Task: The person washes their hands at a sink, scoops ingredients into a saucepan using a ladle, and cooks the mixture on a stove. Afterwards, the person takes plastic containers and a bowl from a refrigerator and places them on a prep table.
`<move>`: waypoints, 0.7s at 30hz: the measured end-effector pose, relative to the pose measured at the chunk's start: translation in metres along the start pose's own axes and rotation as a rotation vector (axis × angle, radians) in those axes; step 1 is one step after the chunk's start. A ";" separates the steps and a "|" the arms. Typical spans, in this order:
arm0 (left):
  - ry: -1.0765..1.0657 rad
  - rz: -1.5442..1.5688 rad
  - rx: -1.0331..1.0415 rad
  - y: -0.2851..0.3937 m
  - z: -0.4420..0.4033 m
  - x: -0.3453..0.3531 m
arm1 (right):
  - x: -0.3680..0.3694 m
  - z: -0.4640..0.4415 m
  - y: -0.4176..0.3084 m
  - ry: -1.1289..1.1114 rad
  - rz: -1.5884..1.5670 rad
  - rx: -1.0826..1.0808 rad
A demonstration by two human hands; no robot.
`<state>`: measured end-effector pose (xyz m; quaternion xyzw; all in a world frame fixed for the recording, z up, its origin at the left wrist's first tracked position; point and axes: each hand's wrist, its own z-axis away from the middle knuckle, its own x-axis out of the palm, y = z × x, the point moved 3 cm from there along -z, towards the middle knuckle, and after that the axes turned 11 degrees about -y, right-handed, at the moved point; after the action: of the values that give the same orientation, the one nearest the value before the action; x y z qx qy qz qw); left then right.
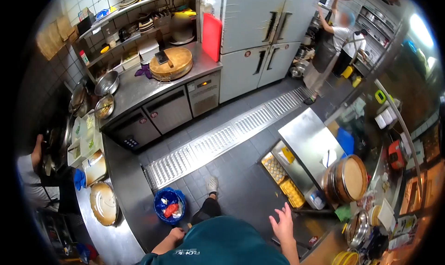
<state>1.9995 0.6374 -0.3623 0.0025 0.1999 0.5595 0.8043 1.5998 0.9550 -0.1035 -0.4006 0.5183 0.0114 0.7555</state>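
My right hand [282,223] is raised at the lower right with its fingers spread and nothing in it. Beyond it, under the steel table [308,133], are a tray of eggs [274,168] and a tray of yellow pieces [292,192]. My left hand [175,235] hangs low beside my body with its fingers curled. What it holds, if anything, is hidden. Just past it stands a bin [169,207] lined with a blue bag, with red and white scraps inside. One of my shoes [212,185] shows on the dark tiles.
A steel drain grate [218,140] crosses the floor. On the left counter rest a round chopping board [171,63] with a cleaver [162,57]. Stacked bamboo steamers [345,178] stand right. One co-worker [327,47] lifts a pan by the fridge [255,38]; another person's arm [37,153] shows left.
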 end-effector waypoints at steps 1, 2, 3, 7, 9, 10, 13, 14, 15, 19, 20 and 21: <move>-0.013 -0.022 0.003 -0.005 -0.021 -0.018 | 0.007 -0.020 -0.005 -0.011 -0.003 -0.001; -0.010 -0.063 -0.009 -0.010 -0.044 -0.040 | 0.015 -0.039 -0.009 -0.013 0.001 0.000; -0.006 -0.105 -0.019 -0.014 -0.068 -0.062 | 0.022 -0.059 -0.013 -0.015 0.007 0.002; -0.022 -0.210 -0.088 -0.017 -0.145 -0.170 | 0.028 -0.143 -0.069 -0.047 -0.031 0.016; -0.022 -0.372 -0.043 0.022 -0.169 -0.264 | 0.034 -0.185 -0.093 -0.059 -0.059 0.006; -0.020 -0.491 -0.015 0.039 -0.187 -0.300 | 0.036 -0.203 -0.102 -0.075 -0.070 0.000; 0.225 -0.297 0.049 0.126 -0.178 -0.427 | 0.040 -0.251 -0.126 -0.112 -0.045 -0.034; 0.344 -0.197 0.107 0.138 -0.205 -0.456 | 0.042 -0.270 -0.132 -0.122 -0.041 -0.049; 0.428 -0.125 0.168 0.168 -0.196 -0.486 | 0.047 -0.286 -0.132 -0.140 -0.047 -0.068; 0.551 0.092 0.458 0.262 -0.194 -0.548 | 0.051 -0.358 -0.150 -0.228 -0.023 -0.102; 0.601 0.073 0.545 0.274 -0.200 -0.552 | 0.053 -0.379 -0.152 -0.231 -0.022 -0.122; 0.572 0.040 0.534 0.283 -0.201 -0.553 | 0.055 -0.399 -0.151 -0.232 -0.022 -0.141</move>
<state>1.5175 0.2008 -0.3065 0.0596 0.5546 0.4814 0.6761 1.3810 0.5844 -0.1140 -0.4544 0.4208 0.0856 0.7804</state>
